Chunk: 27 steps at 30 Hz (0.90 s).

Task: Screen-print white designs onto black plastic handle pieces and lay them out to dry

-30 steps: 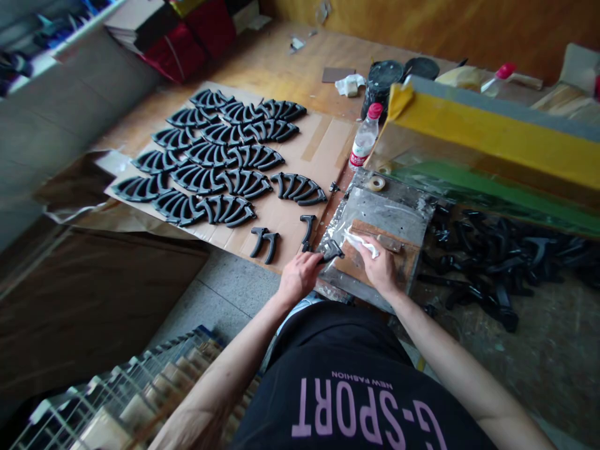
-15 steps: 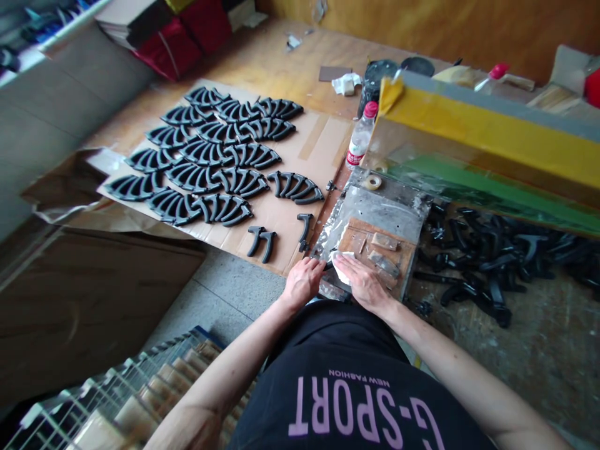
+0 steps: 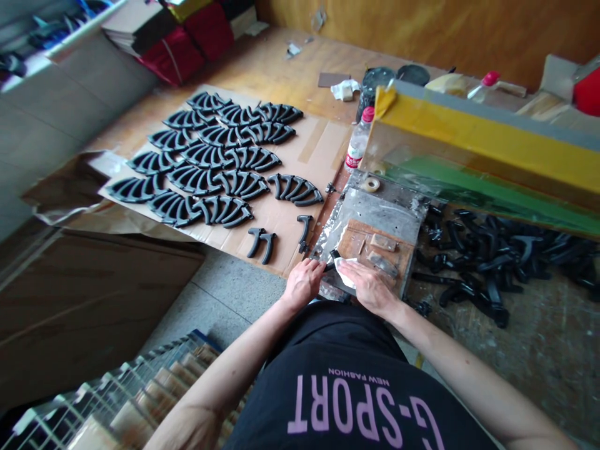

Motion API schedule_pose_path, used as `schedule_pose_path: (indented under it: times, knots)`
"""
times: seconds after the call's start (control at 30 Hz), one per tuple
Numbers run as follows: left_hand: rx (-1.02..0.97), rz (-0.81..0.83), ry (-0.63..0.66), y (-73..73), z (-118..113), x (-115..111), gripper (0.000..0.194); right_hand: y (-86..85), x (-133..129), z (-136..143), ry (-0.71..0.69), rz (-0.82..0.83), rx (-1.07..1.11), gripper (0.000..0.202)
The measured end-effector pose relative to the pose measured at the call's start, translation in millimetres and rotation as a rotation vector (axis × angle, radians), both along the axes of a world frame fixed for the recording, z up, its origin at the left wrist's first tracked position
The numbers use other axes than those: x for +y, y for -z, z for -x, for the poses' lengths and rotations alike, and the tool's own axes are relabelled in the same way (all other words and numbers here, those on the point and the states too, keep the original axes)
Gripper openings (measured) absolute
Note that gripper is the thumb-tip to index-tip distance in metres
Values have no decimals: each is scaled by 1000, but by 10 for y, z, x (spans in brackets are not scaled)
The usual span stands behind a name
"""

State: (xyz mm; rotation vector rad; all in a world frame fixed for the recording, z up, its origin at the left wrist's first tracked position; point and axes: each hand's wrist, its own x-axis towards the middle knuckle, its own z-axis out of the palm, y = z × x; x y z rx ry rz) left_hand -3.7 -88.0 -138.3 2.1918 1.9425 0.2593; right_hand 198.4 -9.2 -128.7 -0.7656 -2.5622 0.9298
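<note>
My left hand (image 3: 304, 280) is closed around one end of a black curved handle-like part (image 3: 334, 254), mostly hidden by fingers and sheet. Against that part, my right hand (image 3: 371, 286) presses a folded white sheet of sandpaper or cloth (image 3: 345, 271); I cannot tell which. Both hands are at the near edge of a grey work board (image 3: 375, 209). On the board, a brown pad (image 3: 349, 234) carries small worn blocks (image 3: 383, 242). Just left of the board, a single black handle (image 3: 304, 226) and a pair of black handles (image 3: 262, 244) lie on cardboard (image 3: 312, 147).
Fanned rows of black handles (image 3: 201, 175) cover much of the cardboard. To the right is a loose heap of black handles (image 3: 497, 250) beneath a yellow and green sheet-covered panel (image 3: 469, 131). A bottle (image 3: 359, 140) and a tape roll (image 3: 372, 184) stand behind the board.
My right hand and the white sheet have slid slightly right and down, so the black part's far end now shows above the sheet. My left hand keeps its place.
</note>
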Motion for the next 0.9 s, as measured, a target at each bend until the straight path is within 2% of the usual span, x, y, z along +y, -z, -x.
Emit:
schedule_pose_path:
  times: [0.07, 0.2, 0.27, 0.37, 0.47, 0.57, 0.73, 0.9]
  knots:
    - [-14, 0, -5, 0, -7, -5, 22, -89, 40, -47, 66, 113, -18, 46]
    - [-103, -55, -39, 20, 68, -32, 24, -154, 173, -36, 361, 388, 101, 35]
    - [-136, -120, -143, 61, 207, -35, 25, -128, 211, -11, 475, 569, 231, 31]
    - [-71, -174, -391, 179, 534, 8, 29, -93, 215, 37, 581, 816, 369, 32]
    - [45, -112, -543, 328, 847, 91, 28, -100, 189, 88, 613, 933, 428, 35]
    - [131, -46, -529, 420, 973, 168, 27, -130, 165, 117, 629, 978, 461, 36]
    - [147, -155, -469, 389, 834, 342, 34, -131, 143, 86, 746, 1119, 543, 42]
    - [117, -39, -374, 393, 795, 625, 42, -58, 171, 102, 805, 1147, 625, 43]
